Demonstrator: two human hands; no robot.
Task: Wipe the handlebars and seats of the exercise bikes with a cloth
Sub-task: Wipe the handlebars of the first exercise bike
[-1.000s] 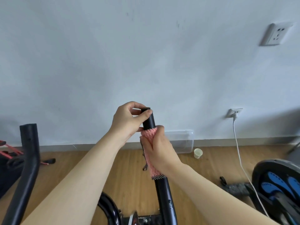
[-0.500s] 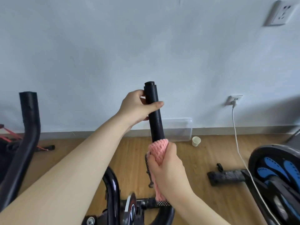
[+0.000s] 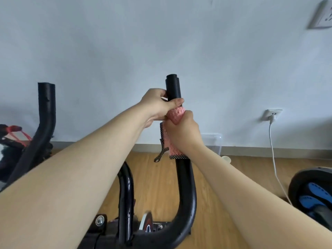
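The bike's black right handlebar rises upright in the middle of the head view, its bare top end above both hands. A pink knitted cloth with a black dotted trim is wrapped around the bar. My right hand is closed around the cloth and the bar. Just above it, touching it, my left hand pinches the bare bar between thumb and fingers. The bike's left handlebar stands untouched at the left. No seat is in view.
A white wall is close ahead, with a plugged socket and a white cable hanging to the wooden floor. A clear plastic box and a small cup sit by the skirting. Another machine with blue parts is at the right.
My right hand has slid the cloth back up the bar until it meets my left hand. My left hand has stayed near the top of the bar.
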